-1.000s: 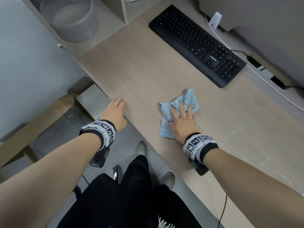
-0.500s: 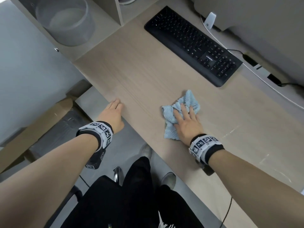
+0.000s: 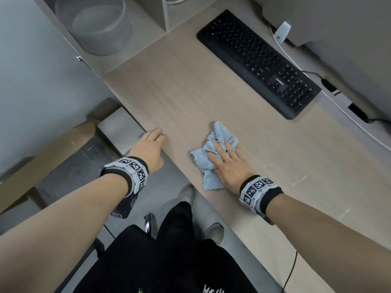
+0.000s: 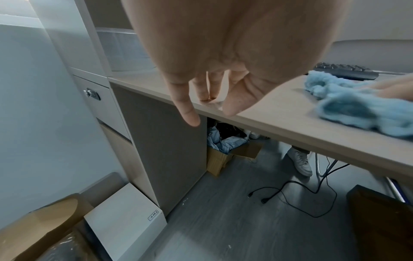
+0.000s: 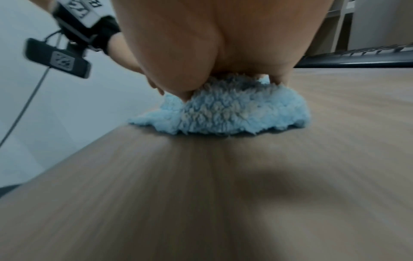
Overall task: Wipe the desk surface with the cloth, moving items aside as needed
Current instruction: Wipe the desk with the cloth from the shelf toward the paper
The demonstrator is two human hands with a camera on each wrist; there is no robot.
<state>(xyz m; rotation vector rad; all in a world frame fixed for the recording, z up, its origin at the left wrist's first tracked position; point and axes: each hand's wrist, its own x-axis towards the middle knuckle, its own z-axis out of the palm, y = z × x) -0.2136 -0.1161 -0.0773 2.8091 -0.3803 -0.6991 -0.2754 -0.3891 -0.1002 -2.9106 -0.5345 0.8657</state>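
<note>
A crumpled light-blue cloth [image 3: 213, 153] [image 5: 234, 109] [image 4: 357, 109] lies on the pale wooden desk [image 3: 211, 85] near its front edge. My right hand [image 3: 228, 163] presses flat on the cloth with straight, spread fingers. My left hand [image 3: 151, 144] rests at the desk's front edge, left of the cloth. Its relaxed fingers [image 4: 190, 109] hang over the edge and hold nothing.
A black keyboard [image 3: 258, 62] lies at the back right of the desk, with cables [image 3: 330, 85] behind it. A shelf unit with a grey bucket [image 3: 95, 24] stands at the back left. Under the desk are boxes [image 4: 225, 155], cables and a chair.
My right hand has slid the cloth slightly, first to the right and away, then back toward the desk's front edge. The left hand has stayed at the edge.
</note>
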